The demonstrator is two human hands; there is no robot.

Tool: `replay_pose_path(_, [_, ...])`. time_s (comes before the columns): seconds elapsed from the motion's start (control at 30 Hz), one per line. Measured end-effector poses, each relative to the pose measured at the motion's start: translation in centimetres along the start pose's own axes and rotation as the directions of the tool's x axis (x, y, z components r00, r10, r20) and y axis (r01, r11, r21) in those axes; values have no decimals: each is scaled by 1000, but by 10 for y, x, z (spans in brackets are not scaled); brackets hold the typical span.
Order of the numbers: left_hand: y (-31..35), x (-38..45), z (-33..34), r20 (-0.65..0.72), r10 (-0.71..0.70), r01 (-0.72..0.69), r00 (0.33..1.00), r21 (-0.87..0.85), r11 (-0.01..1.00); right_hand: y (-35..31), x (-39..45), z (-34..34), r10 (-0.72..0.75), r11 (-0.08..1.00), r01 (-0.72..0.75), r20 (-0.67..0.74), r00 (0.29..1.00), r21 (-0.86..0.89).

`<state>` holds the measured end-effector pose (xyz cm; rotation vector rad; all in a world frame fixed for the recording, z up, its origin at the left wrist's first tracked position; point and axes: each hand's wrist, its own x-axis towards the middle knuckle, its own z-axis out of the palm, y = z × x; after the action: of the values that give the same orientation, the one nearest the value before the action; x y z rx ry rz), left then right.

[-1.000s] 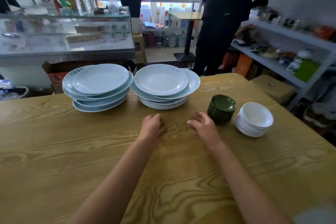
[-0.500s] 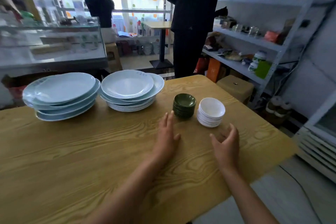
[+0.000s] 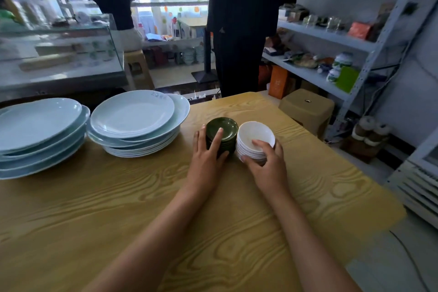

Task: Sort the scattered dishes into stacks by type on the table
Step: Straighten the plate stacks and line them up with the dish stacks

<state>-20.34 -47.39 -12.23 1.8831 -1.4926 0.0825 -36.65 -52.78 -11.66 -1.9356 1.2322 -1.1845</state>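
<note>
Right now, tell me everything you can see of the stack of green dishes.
The stack of green dishes is a short pile of small, round, dark green saucers, glossy like glazed ceramic or melamine. It stands upright and fairly even on the wooden table, right of the pale blue plates and close against the stack of white dishes. The left hand grips it from the near side, one finger lying across the top dish, the thumb at its left side. The exact count is unclear.
</note>
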Motion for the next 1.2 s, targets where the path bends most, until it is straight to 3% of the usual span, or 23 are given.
replay_pose_path(0.43, [-25,99,38,-164,-261,239,951,-140,961,15,127,90,-36,999,36,-14,999,13])
replay_pose_path(0.7, [-40,136,57,-233,-291,274,928,-103,956,30,171,122,-86,996,86,-6,996,-4])
replay_pose_path(0.87, [-38,135,58,-195,-323,308,926,-105,946,26,168,120,-72,997,72,15,997,-30])
replay_pose_path(1.03, [-31,114,43,-133,-337,318,932,-143,937,13,144,103,35,999,-34,51,998,-37])
replay_pose_path(1.2, [-30,77,21,2,-385,384,923,-84,920,3,114,88,168,967,-141,113,979,-214])
